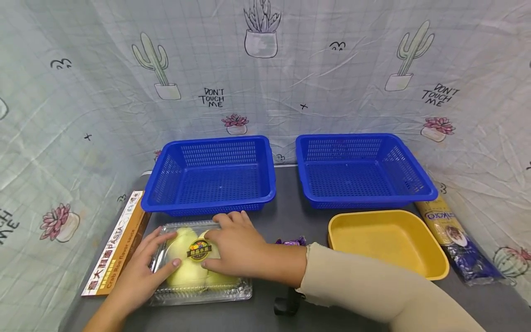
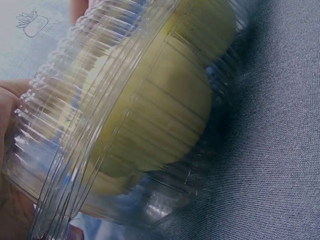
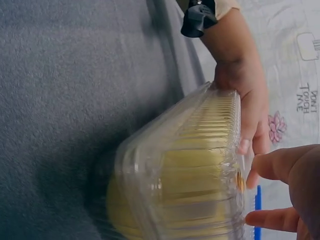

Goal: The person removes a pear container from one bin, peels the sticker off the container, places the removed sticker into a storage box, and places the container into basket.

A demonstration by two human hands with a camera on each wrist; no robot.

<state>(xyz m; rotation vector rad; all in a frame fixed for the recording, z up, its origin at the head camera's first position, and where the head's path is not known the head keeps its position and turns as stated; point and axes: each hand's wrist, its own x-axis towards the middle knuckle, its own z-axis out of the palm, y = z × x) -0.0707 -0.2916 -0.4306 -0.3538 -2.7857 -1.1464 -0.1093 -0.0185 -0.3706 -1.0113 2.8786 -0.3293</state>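
A clear plastic clamshell box of pale yellow-green round fruit sits on the dark table, a round black label on its lid. Over the left part of the lid lies my left hand, thumb and fingers spread apart. My right hand reaches across the lid's right side, and its fingertips touch the top in the right wrist view. The lid looks closed. In the left wrist view the fruit shows through the ribbed side wall.
Two blue baskets stand behind. A pasta box lies left. To the right are a yellow tray and a yellow-and-blue packet. A purple wrapper and a black object lie near the right arm.
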